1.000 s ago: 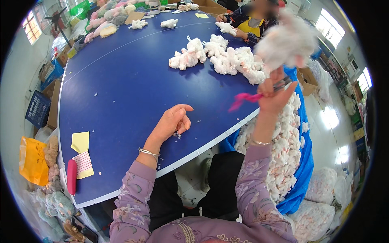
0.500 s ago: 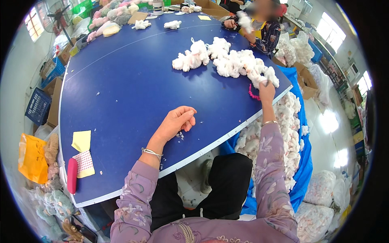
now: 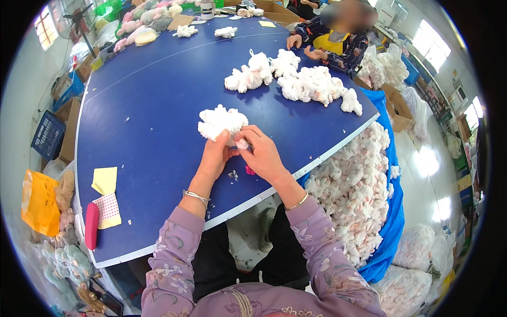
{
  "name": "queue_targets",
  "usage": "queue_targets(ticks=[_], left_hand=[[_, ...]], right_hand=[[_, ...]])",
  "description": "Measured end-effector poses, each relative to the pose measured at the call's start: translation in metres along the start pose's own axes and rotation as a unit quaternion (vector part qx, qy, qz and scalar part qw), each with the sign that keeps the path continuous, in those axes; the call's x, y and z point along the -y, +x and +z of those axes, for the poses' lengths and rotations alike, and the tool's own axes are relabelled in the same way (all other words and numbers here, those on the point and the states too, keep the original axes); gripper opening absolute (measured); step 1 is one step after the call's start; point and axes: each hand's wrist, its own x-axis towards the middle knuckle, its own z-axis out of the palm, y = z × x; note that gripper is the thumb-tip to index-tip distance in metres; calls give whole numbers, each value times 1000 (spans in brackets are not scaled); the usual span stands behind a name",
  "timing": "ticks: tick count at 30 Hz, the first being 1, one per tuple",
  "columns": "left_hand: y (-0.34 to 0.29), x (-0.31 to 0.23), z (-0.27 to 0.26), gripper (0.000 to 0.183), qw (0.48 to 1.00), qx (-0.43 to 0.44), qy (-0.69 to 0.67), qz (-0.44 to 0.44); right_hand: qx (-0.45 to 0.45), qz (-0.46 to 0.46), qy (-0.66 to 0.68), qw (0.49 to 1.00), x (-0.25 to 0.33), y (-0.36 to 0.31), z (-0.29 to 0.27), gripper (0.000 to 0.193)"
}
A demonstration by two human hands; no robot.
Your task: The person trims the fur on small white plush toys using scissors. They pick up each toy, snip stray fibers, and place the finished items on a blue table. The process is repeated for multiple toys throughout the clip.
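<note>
A fluffy white plush toy (image 3: pixel 222 121) is held between my two hands above the near part of the blue table. My left hand (image 3: pixel 215 153) grips its lower edge, thumb pressed on top. My right hand (image 3: pixel 260 154) is closed at the toy's lower right, fingertips pinching by a small pinkish part. A bright pink coiled cord (image 3: pixel 250 169) shows just under the right hand; what it is fastened to is hidden in that hand. More white plush toys (image 3: pixel 311 84) lie in a loose pile farther right, one of them apart near the table edge.
Beside the blue table (image 3: pixel 158 137), a blue-lined container (image 3: pixel 348 195) brims with white plush pieces. Yellow paper (image 3: pixel 104 180), a dotted sheet (image 3: pixel 108 211) and a pink case (image 3: pixel 92 226) lie at left. A co-worker (image 3: pixel 338 42) sits across at the far right.
My right hand has come from the pile at right back to the middle, bringing the pink cord. A white plush toy is now in my hands. The co-worker's hands no longer hold a white toy up.
</note>
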Motion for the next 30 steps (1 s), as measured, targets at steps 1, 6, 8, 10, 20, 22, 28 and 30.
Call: queue_targets(ticks=[1, 6, 8, 10, 20, 22, 28, 30], left_hand=[[1, 0, 3, 53, 999, -35, -5, 19], [-1, -1, -2, 43, 991, -129, 2, 31], [-4, -4, 3, 38, 993, -113, -12, 27], [-5, -5, 11, 37, 997, -78, -10, -4], [-18, -13, 24, 42, 978, 63, 166, -107], [-19, -13, 24, 43, 975, 64, 179, -116], [-16, -12, 17, 45, 942, 113, 280, -145], [-15, -11, 18, 48, 960, 94, 228, -129]], right_hand=[[12, 8, 5, 1000, 2, -1, -2, 15], [55, 104, 172, 978, -4, -1, -11, 15], [-55, 192, 259, 945, -13, 4, -17, 27], [-110, 242, 262, 928, -30, 6, -30, 39], [13, 206, 308, 929, -35, 3, -48, 33], [20, 178, 317, 931, -34, 5, -51, 30], [104, 181, 228, 951, -22, 4, -51, 22], [81, 191, 223, 953, -25, 3, -47, 18]])
